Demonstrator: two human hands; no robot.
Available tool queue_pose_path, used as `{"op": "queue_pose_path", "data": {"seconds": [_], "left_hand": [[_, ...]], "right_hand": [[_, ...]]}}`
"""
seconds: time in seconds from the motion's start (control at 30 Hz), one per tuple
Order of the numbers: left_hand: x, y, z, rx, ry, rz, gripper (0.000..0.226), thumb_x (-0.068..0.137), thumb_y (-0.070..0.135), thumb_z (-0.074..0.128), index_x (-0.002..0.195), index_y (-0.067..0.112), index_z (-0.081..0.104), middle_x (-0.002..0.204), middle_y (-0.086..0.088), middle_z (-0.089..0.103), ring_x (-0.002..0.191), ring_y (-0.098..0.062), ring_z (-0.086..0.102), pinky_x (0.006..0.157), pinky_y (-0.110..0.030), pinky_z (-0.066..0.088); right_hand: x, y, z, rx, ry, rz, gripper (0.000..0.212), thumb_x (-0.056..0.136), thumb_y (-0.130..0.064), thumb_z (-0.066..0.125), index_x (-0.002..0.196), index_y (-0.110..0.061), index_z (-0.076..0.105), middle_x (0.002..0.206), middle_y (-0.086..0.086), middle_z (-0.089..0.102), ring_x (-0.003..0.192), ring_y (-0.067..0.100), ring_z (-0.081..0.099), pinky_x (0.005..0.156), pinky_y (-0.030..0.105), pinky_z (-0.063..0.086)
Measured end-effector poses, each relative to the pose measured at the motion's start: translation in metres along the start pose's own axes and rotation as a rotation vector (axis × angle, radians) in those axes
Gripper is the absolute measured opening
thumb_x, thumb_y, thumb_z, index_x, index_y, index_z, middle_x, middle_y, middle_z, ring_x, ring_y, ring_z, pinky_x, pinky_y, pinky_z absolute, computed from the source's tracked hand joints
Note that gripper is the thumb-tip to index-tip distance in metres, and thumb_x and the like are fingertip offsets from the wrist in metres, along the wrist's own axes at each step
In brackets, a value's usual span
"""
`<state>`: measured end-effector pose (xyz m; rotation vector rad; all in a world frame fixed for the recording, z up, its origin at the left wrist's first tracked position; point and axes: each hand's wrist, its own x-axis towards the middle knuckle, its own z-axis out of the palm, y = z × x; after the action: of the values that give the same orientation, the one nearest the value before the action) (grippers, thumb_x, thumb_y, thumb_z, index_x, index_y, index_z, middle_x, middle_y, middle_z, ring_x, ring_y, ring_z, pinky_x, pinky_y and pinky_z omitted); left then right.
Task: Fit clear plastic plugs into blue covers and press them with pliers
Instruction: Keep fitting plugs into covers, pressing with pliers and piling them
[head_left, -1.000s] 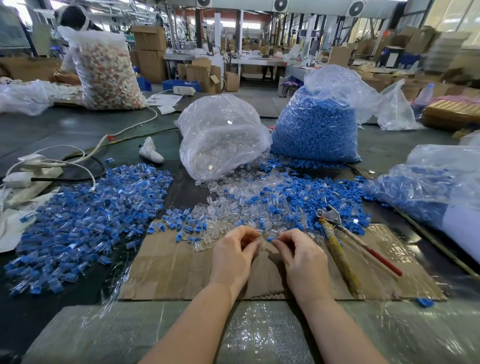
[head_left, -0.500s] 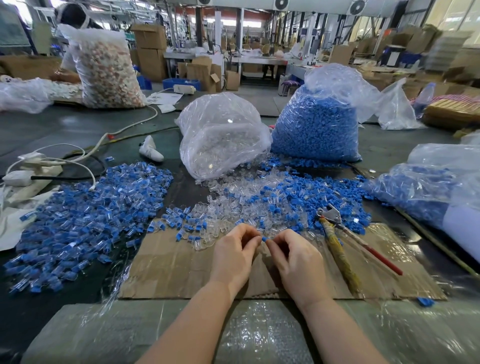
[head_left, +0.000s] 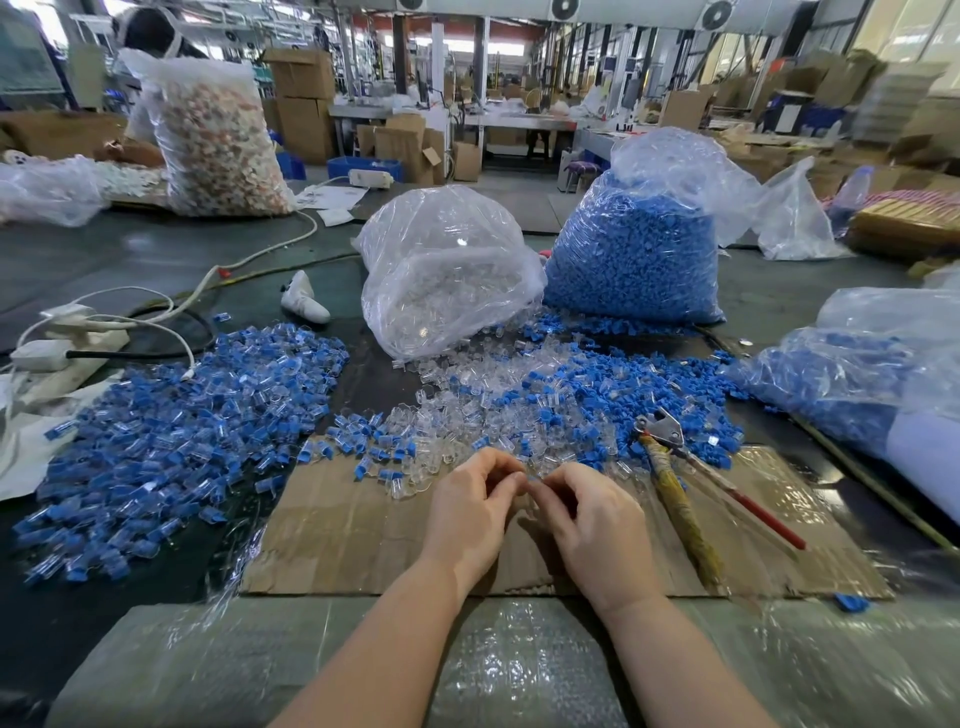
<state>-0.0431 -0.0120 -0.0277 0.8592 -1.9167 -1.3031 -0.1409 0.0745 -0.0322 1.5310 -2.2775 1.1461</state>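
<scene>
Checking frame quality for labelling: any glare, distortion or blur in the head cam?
Head view: wide-angle bending at the edges; window glare top right; sheen on the clear bag and bubble wrap; background soft; left hand and right hand sharp.

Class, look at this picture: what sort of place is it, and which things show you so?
Most likely a factory assembly floor: bulk bags of blue covers and clear plastic plugs, stacked cardboard cartons, and workbenches behind.

Both hands' fingers (head_left: 511, 480) pinch a small blue piece (head_left: 531, 476) over cardboard (head_left: 363, 540), pliers (head_left: 675, 478) lying right.
</scene>
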Motion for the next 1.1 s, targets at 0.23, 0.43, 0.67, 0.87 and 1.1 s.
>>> {"op": "queue_pose_path", "data": {"seconds": [0.23,0.43,0.67,0.87,1.1], "left_hand": [[0.0009,0.0008,0.0,-0.027,0.008,-0.01,0.021,0.089,0.006,0.059,0.081,0.025,0.062,0.076,0.001,0.066,0.069,-0.008,0.06,0.064,-0.016,0.05],[0.0014,-0.0004,-0.0003,-0.003,-0.002,0.003,0.022,0.088,0.006,0.06,0.082,0.027,0.063,0.074,0.004,0.066,0.071,-0.008,0.062,0.068,-0.017,0.051],[0.0007,0.0005,-0.0015,0.032,-0.004,0.012,0.019,0.088,0.008,0.06,0.085,0.026,0.064,0.078,0.004,0.067,0.075,-0.01,0.063,0.072,-0.02,0.052],[-0.0004,0.0012,-0.0018,0.032,-0.003,0.013,0.015,0.087,0.009,0.061,0.087,0.024,0.065,0.079,0.002,0.068,0.076,-0.013,0.064,0.074,-0.024,0.054],[-0.0004,0.0009,-0.0013,0.038,0.007,0.029,0.016,0.085,0.009,0.065,0.083,0.025,0.064,0.077,0.002,0.068,0.074,-0.012,0.064,0.071,-0.021,0.053]], "right_hand": [[0.0004,-0.0009,-0.0037,0.054,-0.017,-0.082,0.018,0.079,-0.016,0.073,0.097,-0.016,0.068,0.088,-0.007,0.063,0.082,0.01,0.059,0.073,0.022,0.048],[0.0017,-0.0019,-0.0056,0.051,-0.049,-0.076,0.014,0.081,-0.019,0.071,0.094,-0.016,0.071,0.087,-0.005,0.063,0.082,0.013,0.059,0.072,0.027,0.049],[0.0022,-0.0027,-0.0046,0.03,-0.018,-0.091,0.008,0.08,-0.018,0.071,0.085,-0.013,0.068,0.083,-0.003,0.062,0.077,0.015,0.057,0.066,0.032,0.05],[0.0018,-0.0017,-0.0026,-0.002,0.006,-0.097,0.012,0.079,-0.017,0.073,0.076,-0.011,0.063,0.077,-0.003,0.059,0.072,0.016,0.056,0.062,0.03,0.047],[0.0018,-0.0013,-0.0034,-0.011,-0.013,-0.104,0.014,0.078,-0.019,0.073,0.075,-0.012,0.062,0.076,-0.003,0.058,0.072,0.015,0.054,0.061,0.029,0.046]]}}
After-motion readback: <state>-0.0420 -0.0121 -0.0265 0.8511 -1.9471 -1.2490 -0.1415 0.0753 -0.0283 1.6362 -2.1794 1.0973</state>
